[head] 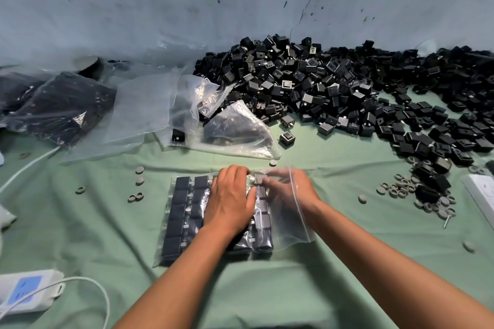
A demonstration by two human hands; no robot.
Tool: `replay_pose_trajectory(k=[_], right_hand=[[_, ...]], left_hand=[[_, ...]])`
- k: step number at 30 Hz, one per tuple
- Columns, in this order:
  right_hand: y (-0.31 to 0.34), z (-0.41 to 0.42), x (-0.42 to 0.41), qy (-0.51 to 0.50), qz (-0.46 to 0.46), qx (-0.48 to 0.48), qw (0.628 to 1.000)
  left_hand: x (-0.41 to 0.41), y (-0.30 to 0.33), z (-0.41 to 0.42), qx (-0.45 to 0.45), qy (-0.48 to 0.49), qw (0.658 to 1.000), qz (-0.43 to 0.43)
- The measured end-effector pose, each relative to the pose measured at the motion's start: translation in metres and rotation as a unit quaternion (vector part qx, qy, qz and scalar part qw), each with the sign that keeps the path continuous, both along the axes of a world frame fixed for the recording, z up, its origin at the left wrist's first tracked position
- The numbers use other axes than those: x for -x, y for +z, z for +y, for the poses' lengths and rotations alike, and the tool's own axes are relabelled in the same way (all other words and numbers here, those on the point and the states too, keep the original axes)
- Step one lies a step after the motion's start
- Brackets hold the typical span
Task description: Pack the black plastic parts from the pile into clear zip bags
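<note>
Now both hands work on a clear zip bag [288, 224] of black plastic parts [181, 211].
Left hand [230, 200] presses flat, fingers spread, on the rows; right hand [287, 189], blurred inside the bag's mouth, pinches one part [258, 178]. Pile [347, 93] at the green-clothed desk's [267, 288] far right.

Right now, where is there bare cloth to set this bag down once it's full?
Bare cloth lies in front of the zip bag, between the forearms, and to its left, between it and the power strip, with a few grey caps nearby. Crowded: the parts pile behind and to the right, empty bags behind, packed bags far left.
</note>
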State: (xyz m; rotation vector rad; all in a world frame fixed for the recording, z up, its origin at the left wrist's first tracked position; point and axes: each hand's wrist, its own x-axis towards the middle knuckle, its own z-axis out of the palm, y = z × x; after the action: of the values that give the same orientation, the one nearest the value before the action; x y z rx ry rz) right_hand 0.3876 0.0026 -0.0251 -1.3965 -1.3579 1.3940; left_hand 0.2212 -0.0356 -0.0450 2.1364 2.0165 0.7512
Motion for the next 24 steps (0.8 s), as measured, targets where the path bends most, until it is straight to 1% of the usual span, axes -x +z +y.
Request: replay_pose_trajectory(k=[4, 8, 16, 18, 19, 22, 23, 24], right_hand=[[-0.002, 0.003, -0.001, 0.054, -0.002, 0.009, 0.998], [-0.007, -0.001, -0.011, 0.028, -0.058, -0.031, 0.997], [-0.007, -0.007, -0.01, 0.081, -0.041, -0.061, 0.994], [-0.005, -0.009, -0.012, 0.099, -0.006, -0.055, 0.994], [-0.003, -0.009, -0.012, 0.107, -0.003, -0.056, 0.993], [-0.003, -0.006, -0.013, 0.092, -0.066, -0.054, 0.992], [-0.004, -0.005, -0.013, 0.072, -0.063, -0.033, 0.995], [-0.003, -0.003, -0.013, 0.039, -0.034, 0.004, 0.999]], left_hand=[[0.0, -0.007, 0.002, -0.008, 0.01, 1.0, 0.004], [0.0, -0.008, 0.002, -0.018, 0.015, 1.0, 0.01], [-0.001, 0.002, -0.005, -0.012, -0.002, 1.0, 0.027], [-0.002, 0.002, -0.006, -0.02, -0.026, 0.999, 0.034], [-0.003, 0.001, -0.006, -0.016, -0.044, 0.998, 0.04], [-0.004, 0.001, -0.007, 0.0, -0.068, 0.997, 0.046], [-0.004, 0.0, -0.007, 0.004, -0.069, 0.996, 0.048], [-0.004, -0.001, -0.007, 0.007, -0.069, 0.996, 0.052]])
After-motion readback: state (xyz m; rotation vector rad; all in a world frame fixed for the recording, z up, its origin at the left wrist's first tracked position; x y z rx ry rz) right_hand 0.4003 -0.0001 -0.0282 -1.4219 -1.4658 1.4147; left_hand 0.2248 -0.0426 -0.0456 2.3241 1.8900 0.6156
